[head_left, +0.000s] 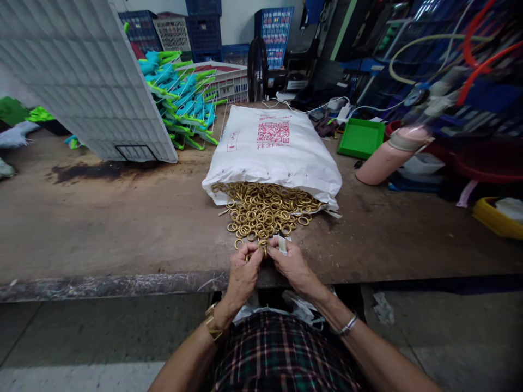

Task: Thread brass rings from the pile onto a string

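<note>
Brass-coloured rings [263, 209] spill in a heap from the mouth of a white woven sack [241, 158] lying on the workbench. At the near edge of the heap, my left hand [244, 272] is closed, thumb and fingers pinching a ring. My right hand [293, 265] meets it from the other side, its fingertips also closed on a ring [263, 251]. Whether both hands grip one ring or separate ones is hard to make out. Across my right fingers shows a pale strip [282, 244], perhaps wrapped on.
A grey ribbed panel [93, 81] stands at left, before a pile of green and blue plastic pieces [183, 103]. To the right are a green tray [360, 138], a leaning pink bottle [384, 161] and a yellow tray [496, 218]. The bench's front edge [122, 286] runs close by.
</note>
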